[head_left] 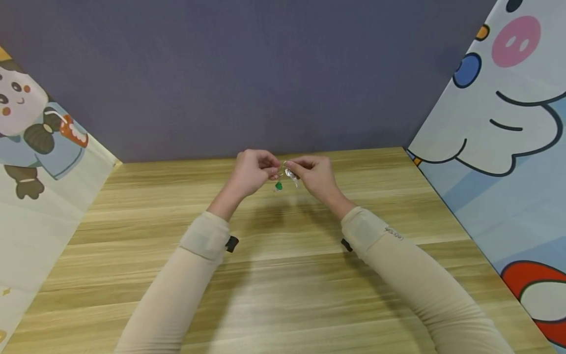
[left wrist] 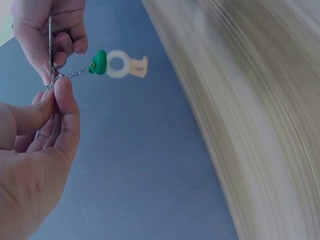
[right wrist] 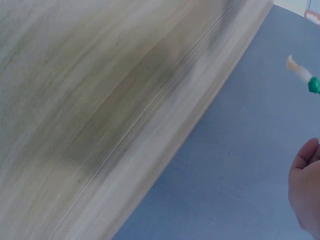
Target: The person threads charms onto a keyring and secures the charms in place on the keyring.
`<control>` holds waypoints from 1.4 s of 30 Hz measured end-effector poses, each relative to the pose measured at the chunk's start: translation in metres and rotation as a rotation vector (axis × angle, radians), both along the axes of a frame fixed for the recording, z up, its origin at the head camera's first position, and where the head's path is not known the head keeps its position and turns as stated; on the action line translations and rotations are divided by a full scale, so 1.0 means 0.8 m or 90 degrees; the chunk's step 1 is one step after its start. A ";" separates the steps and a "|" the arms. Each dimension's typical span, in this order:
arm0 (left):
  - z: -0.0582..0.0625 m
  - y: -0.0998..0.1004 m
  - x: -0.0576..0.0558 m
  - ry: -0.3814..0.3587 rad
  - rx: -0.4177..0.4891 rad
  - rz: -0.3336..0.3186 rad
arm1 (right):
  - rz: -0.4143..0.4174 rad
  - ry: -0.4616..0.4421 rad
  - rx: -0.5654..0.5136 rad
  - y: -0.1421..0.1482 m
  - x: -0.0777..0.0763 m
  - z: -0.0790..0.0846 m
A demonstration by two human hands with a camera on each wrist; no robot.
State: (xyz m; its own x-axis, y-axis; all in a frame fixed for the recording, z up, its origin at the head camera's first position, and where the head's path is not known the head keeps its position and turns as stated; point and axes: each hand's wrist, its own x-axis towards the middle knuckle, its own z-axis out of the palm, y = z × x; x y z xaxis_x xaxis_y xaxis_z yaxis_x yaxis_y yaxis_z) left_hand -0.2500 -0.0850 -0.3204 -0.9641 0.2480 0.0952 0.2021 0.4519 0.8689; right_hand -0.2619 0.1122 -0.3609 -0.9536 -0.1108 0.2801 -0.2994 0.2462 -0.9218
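Note:
Both hands are raised over the back of the wooden table, fingertips close together. My left hand (head_left: pixel 254 172) pinches the metal chain end of a keychain (left wrist: pixel 77 73) between thumb and fingers. From that chain hangs a charm (left wrist: pixel 117 64) with a green head, a white ring-shaped middle and cream feet. My right hand (head_left: pixel 315 177) pinches a small metal key ring (head_left: pixel 284 164), with silvery keys (head_left: pixel 292 176) hanging below its fingertips. A key shows edge-on as a thin strip beside the right hand (left wrist: pixel 55 35) in the left wrist view. The fingers partly hide where ring and chain meet.
The wood-grain table (head_left: pixel 283 295) stretches beneath both forearms. A grey-blue panel (head_left: pixel 265 73) rises behind its back edge. Cartoon-printed panels stand at the left (head_left: pixel 44 211) and right (head_left: pixel 499 196).

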 end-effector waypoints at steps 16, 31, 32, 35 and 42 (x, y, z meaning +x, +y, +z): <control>-0.005 0.007 -0.002 -0.017 0.047 -0.023 | -0.027 0.042 0.010 -0.005 0.001 0.000; -0.013 -0.006 -0.002 0.191 -0.227 -0.077 | 0.128 0.013 0.120 0.008 0.001 0.010; -0.014 -0.007 -0.002 0.230 -0.262 -0.084 | 0.135 0.000 0.131 0.009 0.001 0.011; -0.019 -0.011 0.001 0.358 -0.378 -0.107 | 0.158 -0.031 0.159 0.011 0.001 0.013; -0.028 -0.012 0.004 0.611 -0.566 -0.131 | 0.199 -0.050 0.212 0.017 -0.002 0.012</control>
State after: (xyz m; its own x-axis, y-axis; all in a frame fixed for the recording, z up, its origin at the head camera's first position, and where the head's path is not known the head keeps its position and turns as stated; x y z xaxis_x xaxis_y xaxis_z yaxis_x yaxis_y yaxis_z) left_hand -0.2464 -0.0950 -0.3428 -0.5431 0.7127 0.4439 0.6990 0.6767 -0.2313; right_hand -0.2632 0.1256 -0.3514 -0.8766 -0.4685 0.1093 -0.3395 0.4413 -0.8307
